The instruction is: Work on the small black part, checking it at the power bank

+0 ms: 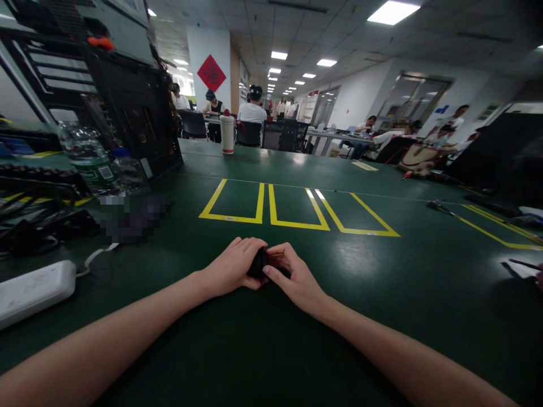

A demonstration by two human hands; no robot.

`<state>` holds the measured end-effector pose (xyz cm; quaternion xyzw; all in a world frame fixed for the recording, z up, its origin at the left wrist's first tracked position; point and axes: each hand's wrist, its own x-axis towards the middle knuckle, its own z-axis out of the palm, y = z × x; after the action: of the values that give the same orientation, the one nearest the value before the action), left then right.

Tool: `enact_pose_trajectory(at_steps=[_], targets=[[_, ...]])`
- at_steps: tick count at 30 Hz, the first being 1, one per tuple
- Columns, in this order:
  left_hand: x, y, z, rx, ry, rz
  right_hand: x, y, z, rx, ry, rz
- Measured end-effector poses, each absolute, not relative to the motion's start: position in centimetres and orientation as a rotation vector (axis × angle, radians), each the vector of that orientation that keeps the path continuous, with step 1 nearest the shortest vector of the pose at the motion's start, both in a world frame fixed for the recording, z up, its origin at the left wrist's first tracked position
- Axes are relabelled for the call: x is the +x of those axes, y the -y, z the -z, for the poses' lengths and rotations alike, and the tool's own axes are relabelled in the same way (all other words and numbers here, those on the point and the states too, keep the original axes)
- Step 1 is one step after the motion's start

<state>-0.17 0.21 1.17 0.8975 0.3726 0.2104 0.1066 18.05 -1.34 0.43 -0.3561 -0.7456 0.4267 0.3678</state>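
A small black object with rounded edges sits between my hands, low over the green table; its exact kind is hard to make out. My left hand is closed round its left side, the thumb below and the fingers over the top. From the other side my right hand meets it, thumb tip on the near face and curled fingertips at the far edge. Fingers cover much of the object. Beyond the hands, yellow tape frames are stuck to the tabletop.
At left stand a white power bank with a cable, plastic bottles, tangled black cables and a black computer case. A white cup is at the far edge. Several people sit beyond; another person's hand shows at far right.
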Motion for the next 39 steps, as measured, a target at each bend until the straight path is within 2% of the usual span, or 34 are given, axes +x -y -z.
enact_pose_trajectory(at_steps=[6, 13, 22, 30, 33, 39], targets=[[-0.2, 0.1, -1.9, 2.611, -1.091, -0.567, 18.0, 1.5, -0.7, -1.009, 1.973, -1.092], [-0.1, 0.0, -2.3, 2.553, -1.121, -0.536, 18.2, 1.5, -0.5, -0.918, 1.963, -1.054], [0.0, -1.3, -1.8, 2.375, -1.139, -0.565, 17.8, -0.6, -0.1, -0.990, 1.770, -1.294], [-0.3, -1.7, -1.1, 2.441, -1.204, -0.634, 17.9, -0.6, -0.5, -0.981, 1.837, -1.271], [-0.5, -1.7, -0.9, 2.394, -1.172, -0.595, 17.9, -0.2, -0.8, -0.982, 1.866, -1.216], [-0.9, -1.6, -1.1, 2.248, -1.123, -0.725, 18.1, 0.0, -0.2, -0.997, 1.872, -1.158]])
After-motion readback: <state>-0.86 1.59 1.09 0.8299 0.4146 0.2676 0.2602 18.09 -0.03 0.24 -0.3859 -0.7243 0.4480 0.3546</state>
